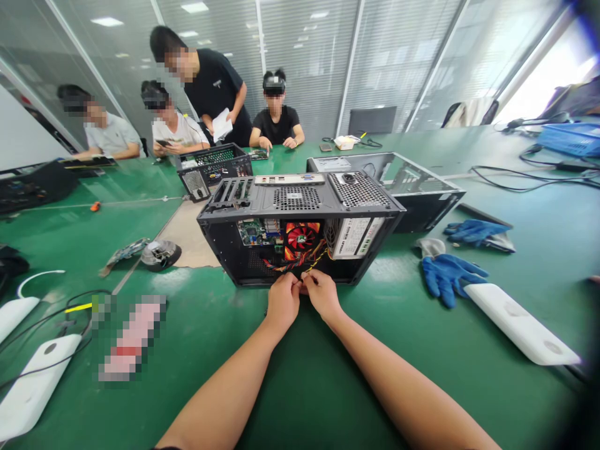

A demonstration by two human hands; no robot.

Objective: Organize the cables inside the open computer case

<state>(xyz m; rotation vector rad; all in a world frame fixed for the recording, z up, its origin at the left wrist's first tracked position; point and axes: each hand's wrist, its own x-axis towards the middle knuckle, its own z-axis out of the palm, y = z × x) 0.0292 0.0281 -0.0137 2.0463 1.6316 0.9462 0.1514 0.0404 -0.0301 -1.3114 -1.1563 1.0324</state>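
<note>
A black computer case lies in front of me, its open side facing me and its vented back panel on top. Inside are a green motherboard, a red-and-black cooling fan and a power supply with a white label. Coloured cables run along the lower opening down to my fingers. My left hand is closed in a pinch at the cables by the lower edge. Right beside it, my right hand also pinches there, fingertips nearly touching the left. The exact spot gripped is mostly hidden.
Blue gloves and a white power strip lie to the right. On the left are a round metal cooler and another white strip. Behind stand another open case and several people.
</note>
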